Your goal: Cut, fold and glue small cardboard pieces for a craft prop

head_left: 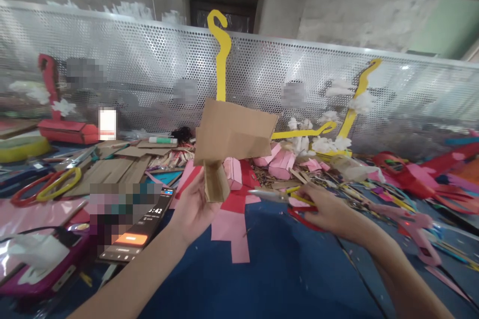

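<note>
My left hand [195, 214] is closed around a small open cardboard box [216, 183], held above the table. A larger flat piece of brown cardboard [236, 129] stands right above the box, seemingly joined to it. Behind its top edge rises a yellow hook-shaped strip [222, 60]; whether the two are attached I cannot tell. In my right hand [318, 208] is a pair of scissors [270, 196] with yellow and red handles, blades pointing left toward the box. Pink and red paper pieces [229, 227] lie below, and small pink paper boxes [281, 163] sit beyond the scissors.
A phone [140, 229] and a purple power strip [48, 264] lie at left, near red- and yellow-handled scissors [59, 184]. On the right rests a pink glue gun [415, 227] with its cord. A perforated metal panel [262, 75] borders the table's back.
</note>
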Demonstrator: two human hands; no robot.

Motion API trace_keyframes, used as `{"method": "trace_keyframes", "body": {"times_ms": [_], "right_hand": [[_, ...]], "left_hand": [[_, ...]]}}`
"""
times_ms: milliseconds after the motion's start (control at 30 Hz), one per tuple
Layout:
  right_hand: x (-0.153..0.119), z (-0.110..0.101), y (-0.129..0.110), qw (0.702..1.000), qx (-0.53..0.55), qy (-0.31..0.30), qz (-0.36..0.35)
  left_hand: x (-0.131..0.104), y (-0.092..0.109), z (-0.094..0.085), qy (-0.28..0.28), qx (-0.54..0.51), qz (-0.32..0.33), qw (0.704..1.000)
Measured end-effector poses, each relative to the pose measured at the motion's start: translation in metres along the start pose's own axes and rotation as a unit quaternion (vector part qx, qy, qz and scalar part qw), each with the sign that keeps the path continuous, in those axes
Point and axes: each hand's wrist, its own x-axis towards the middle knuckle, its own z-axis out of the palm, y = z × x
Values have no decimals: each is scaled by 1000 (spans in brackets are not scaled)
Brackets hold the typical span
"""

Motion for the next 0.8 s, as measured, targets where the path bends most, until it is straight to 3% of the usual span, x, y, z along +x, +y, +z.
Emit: {"method": "trace_keyframes", "body": {"times_ms": [167, 300, 400, 533, 667, 800], "right_hand": [[17, 8, -2, 979, 161, 117, 40], [21, 22, -25, 919, 367, 143, -11], [21, 28, -44, 880, 454, 138, -19], [22, 34, -53, 883, 455, 109, -26], [21, 45, -53, 894, 434, 109, -26], [20, 52, -62, 871, 462, 166, -33]], "left_hand": [[0, -2, -3, 5, -32, -5, 999], [-4, -11, -1, 10, -89, -43, 995], [-9, -21, 1, 25, -106, -86, 990], [-16, -28, 6, 38, -129, -125, 983], [-17, -29, 11, 47, -133, -124, 982], [-17, -35, 11, 54, -124, -128, 982]]}}
